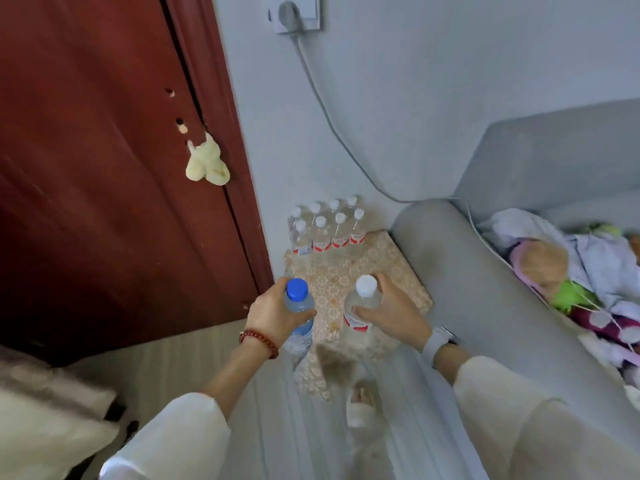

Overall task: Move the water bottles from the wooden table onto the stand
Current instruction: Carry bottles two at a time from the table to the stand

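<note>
Water bottles arrive two at a time at the stand (398, 268), a small surface draped in a floral cloth between a red-brown door (104, 168) and the arm of a grey sofa (485, 289). The person's left hand (273, 315) is wrapped around the shoulder of a blue-capped bottle (298, 308), and the right hand (391, 311) is closed the same way on a white-capped bottle (363, 301) with a red label. Both bottles are upright over the near edge of the stand; whether either base has touched down cannot be told, as the lower halves are blurred.

Both bottles look full of clear water, caps on. Behind them, at the wall side of the stand, a block of white-capped bottles (327, 226) with red labels stands packed in rows, also seemingly full.

The chief risk appears to be the blue-capped bottle, which hangs at or just past the stand's left front corner: released there, it would likely tip off toward the floor. The loose cloth, drooping over the front edge, hides where the firm surface ends and could slide under a bottle. Setting either bottle down too far back might knock the packed rows. A grey cable (322, 98) trails down the wall behind.
</note>
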Motion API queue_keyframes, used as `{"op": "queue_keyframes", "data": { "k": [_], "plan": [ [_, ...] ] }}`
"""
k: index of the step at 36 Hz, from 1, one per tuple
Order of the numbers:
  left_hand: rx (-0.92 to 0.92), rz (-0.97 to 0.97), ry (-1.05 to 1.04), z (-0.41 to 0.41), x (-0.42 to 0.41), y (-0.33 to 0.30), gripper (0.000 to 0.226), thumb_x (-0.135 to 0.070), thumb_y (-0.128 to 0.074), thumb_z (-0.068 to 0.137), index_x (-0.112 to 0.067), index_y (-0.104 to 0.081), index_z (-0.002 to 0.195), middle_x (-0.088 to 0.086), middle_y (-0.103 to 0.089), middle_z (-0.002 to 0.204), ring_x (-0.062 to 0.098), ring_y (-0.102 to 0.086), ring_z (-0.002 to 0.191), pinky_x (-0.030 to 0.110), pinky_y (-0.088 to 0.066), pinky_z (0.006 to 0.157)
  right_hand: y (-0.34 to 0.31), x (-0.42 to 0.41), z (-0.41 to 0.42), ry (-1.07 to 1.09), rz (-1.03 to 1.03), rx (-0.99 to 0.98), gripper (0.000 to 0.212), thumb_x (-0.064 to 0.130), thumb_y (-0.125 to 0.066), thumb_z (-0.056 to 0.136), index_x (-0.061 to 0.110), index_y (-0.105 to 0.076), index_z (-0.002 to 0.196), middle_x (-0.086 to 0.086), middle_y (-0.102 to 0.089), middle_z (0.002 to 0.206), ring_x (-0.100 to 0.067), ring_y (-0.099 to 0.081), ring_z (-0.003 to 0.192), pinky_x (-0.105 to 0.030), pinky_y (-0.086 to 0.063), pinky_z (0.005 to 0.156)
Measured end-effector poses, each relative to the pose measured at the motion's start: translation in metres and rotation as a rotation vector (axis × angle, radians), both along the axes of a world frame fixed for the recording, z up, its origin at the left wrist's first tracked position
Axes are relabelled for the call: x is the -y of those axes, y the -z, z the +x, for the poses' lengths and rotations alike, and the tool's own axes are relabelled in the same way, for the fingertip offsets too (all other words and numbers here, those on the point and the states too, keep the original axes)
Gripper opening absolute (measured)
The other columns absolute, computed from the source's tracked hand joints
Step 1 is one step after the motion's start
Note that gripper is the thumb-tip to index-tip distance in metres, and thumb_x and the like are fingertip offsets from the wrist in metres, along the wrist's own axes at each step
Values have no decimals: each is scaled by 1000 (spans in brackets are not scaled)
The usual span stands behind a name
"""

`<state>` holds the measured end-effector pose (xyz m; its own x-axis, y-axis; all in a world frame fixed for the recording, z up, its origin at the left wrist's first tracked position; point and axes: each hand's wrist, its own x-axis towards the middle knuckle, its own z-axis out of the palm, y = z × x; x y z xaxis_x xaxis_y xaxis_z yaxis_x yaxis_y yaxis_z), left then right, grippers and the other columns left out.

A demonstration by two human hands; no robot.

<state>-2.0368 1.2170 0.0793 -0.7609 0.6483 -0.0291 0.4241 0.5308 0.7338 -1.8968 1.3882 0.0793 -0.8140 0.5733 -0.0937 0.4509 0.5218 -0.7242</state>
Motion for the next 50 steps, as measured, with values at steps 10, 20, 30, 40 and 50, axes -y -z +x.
{"op": "queue_keyframes", "data": {
  "k": [10,20,30,40,50],
  "plan": [
    [101,-152,-110,-97,-131,105,47,-30,-78,66,-17,-50,101,6,-67,93,29,-62,82,34,-49,67,98,-122,-126,-159,16,220,44,30,-70,76,21,-44,111,1,-56,102,-19,-51,87,-34,-46,72],
    [209,-183,-238,-152,-192,178,46,-16,-74,70,-17,-49,109,5,-65,103,31,-62,87,26,-39,65,170,-177,-217,-301,-130,283,38,15,-65,80,15,-44,112,-6,-54,111,-21,-50,99,-32,-43,78],
    [163,-142,-233,-182,-208,196,47,-3,-78,62,-8,-57,103,12,-45,117,21,-52,91,25,-42,79,190,-179,-252,-377,19,227,39,15,-66,82,13,-49,117,-11,-44,129,-27,-44,120,-33,-50,84],
    [135,-164,-227,-183,-216,192,48,-6,-76,66,-10,-55,110,10,-50,120,30,-52,105,42,-51,80,188,-181,-254,-298,30,239,43,7,-65,81,16,-47,119,-13,-40,128,-31,-56,105,-23,-49,74],
    [177,-130,-231,-181,-219,192,50,-2,-73,69,-8,-50,113,12,-45,123,28,-53,103,35,-49,87,183,-183,-253,-301,-102,227,56,3,-64,81,8,-36,129,-14,-35,132,-29,-45,120,-29,-41,99]
  ]
}}
